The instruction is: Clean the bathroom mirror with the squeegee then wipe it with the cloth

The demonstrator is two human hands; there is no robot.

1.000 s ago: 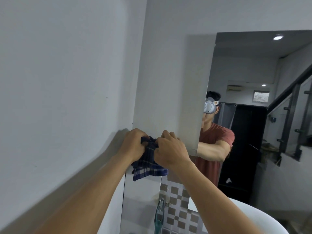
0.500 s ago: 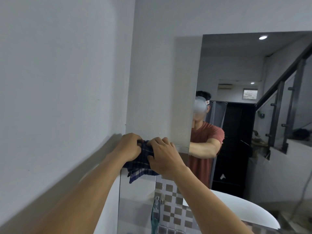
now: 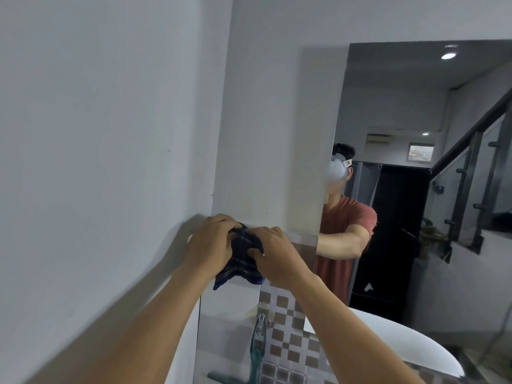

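Dark-blue plaid cloth [image 3: 243, 256]: bunched, pressed against the mirror [image 3: 388, 106] near its left edge, beside the white wall [image 3: 97, 162].
Left hand [image 3: 210, 242]: fingers curled over the cloth's upper left part, gripping it.
Right hand [image 3: 277, 253]: fingers curled round the cloth's right side, gripping it; the two hands sit close together.
Green-handled squeegee [image 3: 256, 358]: low in view below the cloth, apart from both hands; whether it is real or a reflection cannot be told.
Reflection: person in a red shirt [image 3: 343, 223].

Two hands [image 3: 210, 245] [image 3: 277, 256], one cloth [image 3: 243, 259], one squeegee [image 3: 256, 358], one mirror [image 3: 388, 106]
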